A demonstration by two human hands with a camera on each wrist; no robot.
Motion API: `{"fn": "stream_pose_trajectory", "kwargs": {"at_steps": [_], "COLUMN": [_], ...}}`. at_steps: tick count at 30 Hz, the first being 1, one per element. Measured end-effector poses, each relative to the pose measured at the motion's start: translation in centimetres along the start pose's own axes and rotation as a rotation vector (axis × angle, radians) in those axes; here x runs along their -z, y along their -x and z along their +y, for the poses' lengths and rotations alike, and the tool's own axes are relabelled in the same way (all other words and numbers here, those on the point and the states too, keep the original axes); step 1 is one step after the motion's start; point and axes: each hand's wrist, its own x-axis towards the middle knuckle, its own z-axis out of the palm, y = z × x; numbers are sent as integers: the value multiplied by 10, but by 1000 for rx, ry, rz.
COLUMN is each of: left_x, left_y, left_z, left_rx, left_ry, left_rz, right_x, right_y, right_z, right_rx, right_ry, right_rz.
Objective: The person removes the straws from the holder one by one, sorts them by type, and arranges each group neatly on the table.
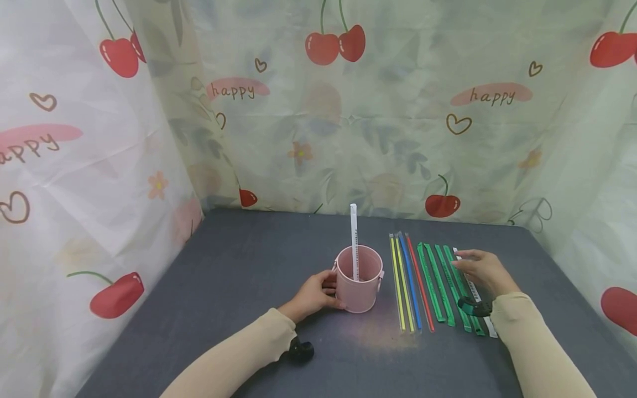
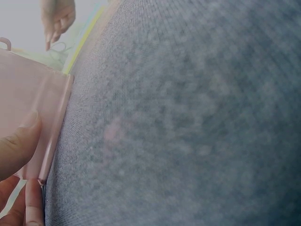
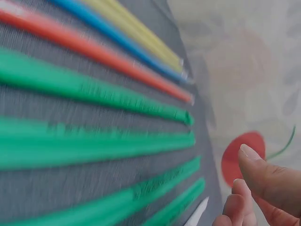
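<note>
A small pink bucket point(image 1: 356, 293) with handle lugs stands upright on the table, and one white paper-wrapped straw point(image 1: 354, 237) leans up inside it. My left hand point(image 1: 316, 296) grips the bucket's left side, thumb in front and fingers round behind; the left wrist view shows the thumb on the pink wall point(image 2: 28, 99). Above the right end of a row of wrapped straws is my right hand point(image 1: 485, 271), with nothing between its fingers. Beneath it lie a white-wrapped straw point(image 1: 474, 290) and several green-wrapped straws point(image 1: 432, 276). In the right wrist view its thumb and fingers point(image 3: 273, 183) are apart.
Left of the green straws lie a red straw point(image 1: 420, 282), a blue straw point(image 1: 410, 282) and yellow straws point(image 1: 398, 282) in clear wrappers. The dark table point(image 1: 249, 265) is walled by a printed curtain point(image 1: 378, 138) at the back and sides.
</note>
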Motion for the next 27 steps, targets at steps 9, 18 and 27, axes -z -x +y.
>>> {"fn": "stream_pose_trajectory", "kwargs": {"at_steps": [9, 18, 27], "left_x": [1, 0, 0], "left_y": [-1, -1, -1], "left_z": [-1, -3, -3], "left_rx": [6, 7, -6], "left_ry": [-17, -27, -26], "left_rz": [-6, -5, -7], "right_x": [-17, -35, -53], "right_y": [3, 14, 25], "right_z": [-28, -59, -84], "right_rx": [120, 268, 371], "right_ry": [10, -16, -57], "right_rz": [-30, -24, -24]}}
